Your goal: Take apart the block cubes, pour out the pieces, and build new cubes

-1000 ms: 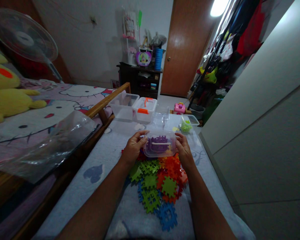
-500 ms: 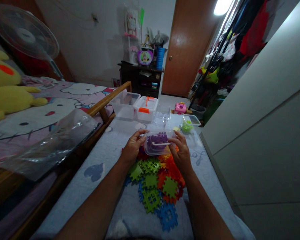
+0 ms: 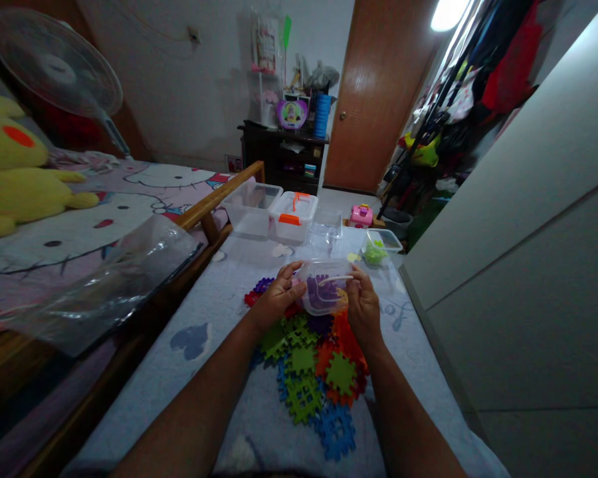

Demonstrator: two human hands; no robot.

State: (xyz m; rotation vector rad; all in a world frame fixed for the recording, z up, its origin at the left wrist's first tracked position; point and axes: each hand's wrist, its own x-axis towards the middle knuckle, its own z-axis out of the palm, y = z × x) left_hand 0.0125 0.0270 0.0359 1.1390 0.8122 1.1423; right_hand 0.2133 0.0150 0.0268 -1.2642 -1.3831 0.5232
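Between my hands is a small clear plastic box [image 3: 323,302] with a white handle, tilted above the pile; purple shows through it. My left hand [image 3: 285,292] grips its left side, thumb on the near face. On the right side, my right hand [image 3: 363,299] holds it near the handle's end. Under and in front of the box lies a heap of notched plastic pieces: green pieces [image 3: 301,360], orange ones [image 3: 346,338], a blue piece [image 3: 335,430] nearest me, and red and purple ones at the left.
Beyond my hands stand an open clear bin [image 3: 252,216], a lidded box with orange clips [image 3: 293,216], an empty clear container [image 3: 325,229] and a tub holding light green pieces [image 3: 375,252]. A wooden rail [image 3: 214,202] borders the left, a white cabinet [image 3: 523,265] the right.
The clear box has tilted and moved slightly right, with its handle raised. My left hand has shifted right along with it, uncovering red and purple pieces at the left. The view has shifted slightly.
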